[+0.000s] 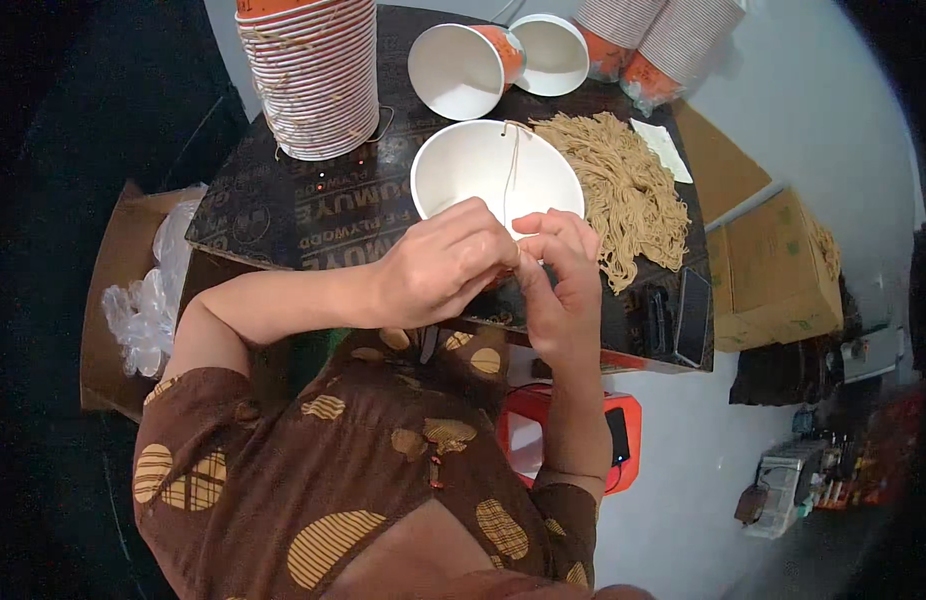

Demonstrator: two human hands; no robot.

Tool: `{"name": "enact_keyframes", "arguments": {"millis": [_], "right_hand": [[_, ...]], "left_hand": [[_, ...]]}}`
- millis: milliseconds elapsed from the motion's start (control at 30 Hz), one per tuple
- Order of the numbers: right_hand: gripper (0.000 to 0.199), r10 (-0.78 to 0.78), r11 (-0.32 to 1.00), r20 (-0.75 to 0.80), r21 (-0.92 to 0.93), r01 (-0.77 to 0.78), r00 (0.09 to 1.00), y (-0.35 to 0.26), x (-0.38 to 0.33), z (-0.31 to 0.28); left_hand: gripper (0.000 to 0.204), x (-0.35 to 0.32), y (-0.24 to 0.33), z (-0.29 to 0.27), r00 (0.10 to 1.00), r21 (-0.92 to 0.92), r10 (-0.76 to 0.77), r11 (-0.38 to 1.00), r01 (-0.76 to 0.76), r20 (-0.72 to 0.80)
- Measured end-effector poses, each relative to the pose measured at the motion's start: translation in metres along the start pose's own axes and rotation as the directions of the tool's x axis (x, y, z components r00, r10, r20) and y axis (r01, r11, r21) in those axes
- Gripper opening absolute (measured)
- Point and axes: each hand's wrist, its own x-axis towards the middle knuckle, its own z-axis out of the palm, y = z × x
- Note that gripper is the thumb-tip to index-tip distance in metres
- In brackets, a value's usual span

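Note:
A white-lined paper bucket (pixel 451 172) sits at the table's front edge, its mouth toward me. A thin tan cord (pixel 511 182) is fastened at its far rim and runs across the opening to my fingers. My left hand (pixel 445 262) is closed at the near rim, thumb and fingertips pinching the cord. Against it, my right hand (pixel 559 268) pinches at the same spot, its other fingers curled loosely. The fingertips hide the cord's end and most of the near rim. Beside the bucket, on the right, lies a heap of tan cords (pixel 618 185).
A tall stack of nested paper buckets (pixel 313 85) stands at the far left. Two loose buckets (pixel 453 75) (pixel 555 60) lie behind. More wrapped stacks (pixel 673 50) stand far right. A dark phone-like object (pixel 694 315) rests at the right table edge. Cardboard boxes (pixel 773 270) flank the table.

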Motion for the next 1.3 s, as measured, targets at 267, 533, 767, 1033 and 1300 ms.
{"name": "enact_keyframes", "arguments": {"millis": [267,533,767,1033,1300], "right_hand": [[0.005,-0.003,1.0,-0.009,0.004,0.003,1.0,-0.008,0.0,0.003],[0.004,-0.038,0.999,-0.057,-0.017,0.037,0.998,-0.009,-0.001,0.004],[0.006,-0.018,0.998,-0.04,-0.055,0.016,0.999,-0.012,0.001,0.005],[0.005,0.01,1.0,-0.173,0.024,-0.006,0.985,-0.015,-0.005,0.016],[0.013,-0.116,0.989,-0.281,-0.121,0.084,0.953,-0.025,-0.024,0.032]], "left_hand": [[0.025,0.004,0.01,-0.011,0.969,-0.054,-0.244,0.968,0.246,0.042],[0.025,0.002,0.004,-0.009,0.974,-0.1,-0.221,0.969,0.224,0.041],[0.025,0.002,0.003,-0.009,0.979,-0.098,-0.204,0.974,0.206,0.029],[0.017,0.01,0.009,-0.021,0.92,-0.084,-0.37,0.92,0.382,0.127],[0.008,0.011,0.01,-0.025,0.816,-0.029,-0.532,0.834,0.551,0.225]]}}
